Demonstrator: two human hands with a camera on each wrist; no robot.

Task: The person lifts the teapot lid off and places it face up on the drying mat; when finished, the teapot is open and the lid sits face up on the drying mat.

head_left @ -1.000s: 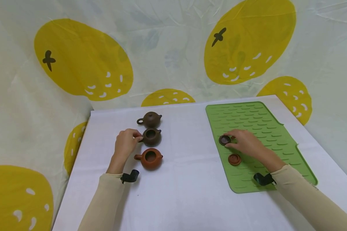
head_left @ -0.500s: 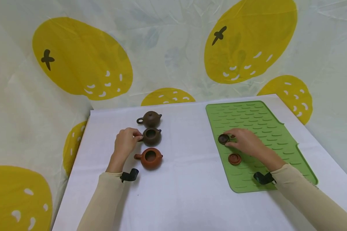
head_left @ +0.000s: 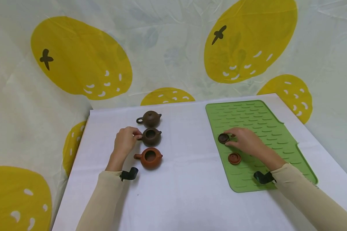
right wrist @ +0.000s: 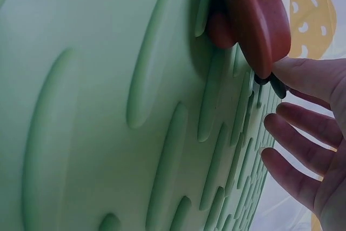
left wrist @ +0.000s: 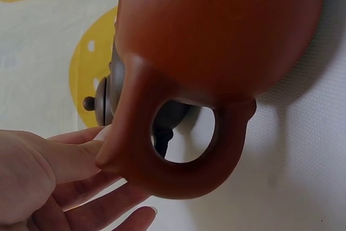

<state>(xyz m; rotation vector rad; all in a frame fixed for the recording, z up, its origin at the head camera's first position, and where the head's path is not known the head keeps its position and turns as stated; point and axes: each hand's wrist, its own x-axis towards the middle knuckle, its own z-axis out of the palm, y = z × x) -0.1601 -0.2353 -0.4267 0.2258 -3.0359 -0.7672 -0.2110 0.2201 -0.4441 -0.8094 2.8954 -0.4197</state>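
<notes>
White cloth covered the table (head_left: 185,192), and on it the left hand (head_left: 124,142) pinched the handle of the open dark brown teapot (head_left: 151,136), the middle of 3 small pots standing in a row. Its fingers were curled on that handle, while the right hand (head_left: 245,141) lay on the green ridged mat (head_left: 266,122) with thumb and fingertips closed on the dark lid (head_left: 223,138) lying there. Behind the held pot stood a lidded brown teapot (head_left: 149,118), in front an open red-brown teapot (head_left: 149,157), a red-brown lid (head_left: 234,158) lay just near the dark one, and a pale curtain with yellow fruit (head_left: 81,57) hung behind.
</notes>
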